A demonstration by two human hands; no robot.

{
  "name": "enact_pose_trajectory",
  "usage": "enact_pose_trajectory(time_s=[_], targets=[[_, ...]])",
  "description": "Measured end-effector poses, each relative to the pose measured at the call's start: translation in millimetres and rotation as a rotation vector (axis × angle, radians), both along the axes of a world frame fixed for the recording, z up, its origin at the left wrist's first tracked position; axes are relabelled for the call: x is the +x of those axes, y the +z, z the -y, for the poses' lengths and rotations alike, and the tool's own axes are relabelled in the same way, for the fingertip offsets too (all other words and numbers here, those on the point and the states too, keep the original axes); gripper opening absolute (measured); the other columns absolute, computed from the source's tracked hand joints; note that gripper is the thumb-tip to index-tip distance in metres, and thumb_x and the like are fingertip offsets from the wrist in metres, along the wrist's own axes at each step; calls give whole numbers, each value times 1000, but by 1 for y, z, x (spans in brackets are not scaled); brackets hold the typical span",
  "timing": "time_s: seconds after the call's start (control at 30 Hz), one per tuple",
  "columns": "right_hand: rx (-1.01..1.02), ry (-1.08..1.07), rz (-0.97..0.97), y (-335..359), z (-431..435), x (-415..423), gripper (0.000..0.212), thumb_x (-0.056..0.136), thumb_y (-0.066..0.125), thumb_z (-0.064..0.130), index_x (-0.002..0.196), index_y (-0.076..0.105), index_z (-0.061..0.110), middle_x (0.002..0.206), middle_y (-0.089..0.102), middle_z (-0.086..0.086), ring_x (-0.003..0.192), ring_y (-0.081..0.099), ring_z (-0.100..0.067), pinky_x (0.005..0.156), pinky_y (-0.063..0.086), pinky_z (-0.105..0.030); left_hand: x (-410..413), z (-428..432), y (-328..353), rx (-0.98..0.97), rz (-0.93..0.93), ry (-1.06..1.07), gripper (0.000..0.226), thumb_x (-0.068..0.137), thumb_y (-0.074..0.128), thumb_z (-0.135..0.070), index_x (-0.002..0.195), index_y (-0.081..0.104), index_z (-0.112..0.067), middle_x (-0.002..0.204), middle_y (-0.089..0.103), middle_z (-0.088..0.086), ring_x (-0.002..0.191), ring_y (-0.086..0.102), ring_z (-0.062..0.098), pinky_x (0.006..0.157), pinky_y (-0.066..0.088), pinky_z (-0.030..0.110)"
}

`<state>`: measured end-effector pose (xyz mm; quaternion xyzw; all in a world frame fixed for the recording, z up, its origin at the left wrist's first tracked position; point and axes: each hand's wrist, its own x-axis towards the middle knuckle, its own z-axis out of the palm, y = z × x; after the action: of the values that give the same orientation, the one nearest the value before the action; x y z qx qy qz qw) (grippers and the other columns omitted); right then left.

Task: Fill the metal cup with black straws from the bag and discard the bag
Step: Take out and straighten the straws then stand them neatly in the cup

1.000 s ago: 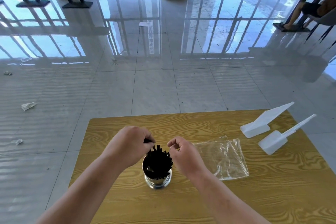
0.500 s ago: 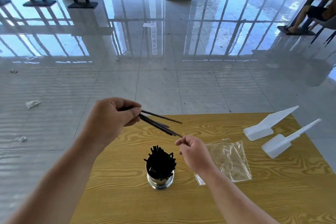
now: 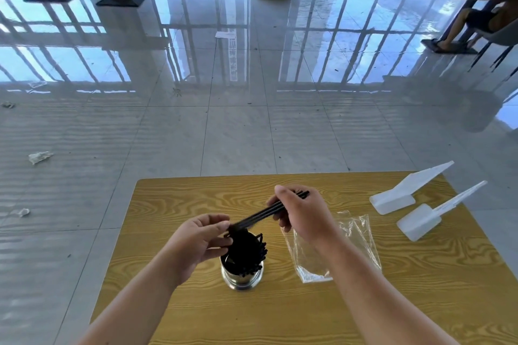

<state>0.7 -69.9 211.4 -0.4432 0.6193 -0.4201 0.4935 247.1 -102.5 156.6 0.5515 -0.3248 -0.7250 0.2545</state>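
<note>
A metal cup [image 3: 243,277] stands on the wooden table [image 3: 420,288], packed with black straws [image 3: 248,252]. A few more black straws [image 3: 263,213] slant over the cup, their lower ends at its mouth. My right hand [image 3: 304,214] grips their upper ends, with the tips poking out past my fingers. My left hand [image 3: 203,238] sits just left of the cup and pinches their lower ends between thumb and fingers. The clear plastic bag [image 3: 350,244] lies flat on the table right of the cup, partly under my right forearm, and looks empty.
Two white plastic scoops [image 3: 392,199] [image 3: 420,223] lie at the table's far right. Beyond the table is glossy tiled floor with scraps of litter [image 3: 39,156]. A seated person [image 3: 476,19] is at the far right, table bases at the far left.
The few straws came down from above the table's far edge to the cup's mouth. My right hand, empty before, now grips their upper ends, and my left hand has dropped beside the cup.
</note>
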Motion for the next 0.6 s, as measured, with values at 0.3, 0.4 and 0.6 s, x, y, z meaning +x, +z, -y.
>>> enact_pose_trajectory(time_s=[0.3,0.4,0.6], targets=[[-31,297,-477,-28,-16,26,29,101,64,47,88,73,23,73,71,6,56,55,-7,52,46,-30,1,3,-46,-346,803,-429,77,80,81,-54,147,51,-29,126,60,0,90,63,9,63,49,20],[65,290,-518,-41,-20,32,34,91,66,60,115,71,36,90,73,10,78,69,-6,65,60,-26,-10,4,-52,-437,897,-501,85,78,79,-61,151,46,-35,136,53,-2,97,57,5,65,45,16],[102,258,-555,-63,-26,28,38,94,62,57,126,67,36,102,66,14,90,65,-6,78,61,-31,-25,5,-49,-579,871,-507,40,83,76,-53,121,67,-45,116,57,-18,92,59,1,64,43,15]])
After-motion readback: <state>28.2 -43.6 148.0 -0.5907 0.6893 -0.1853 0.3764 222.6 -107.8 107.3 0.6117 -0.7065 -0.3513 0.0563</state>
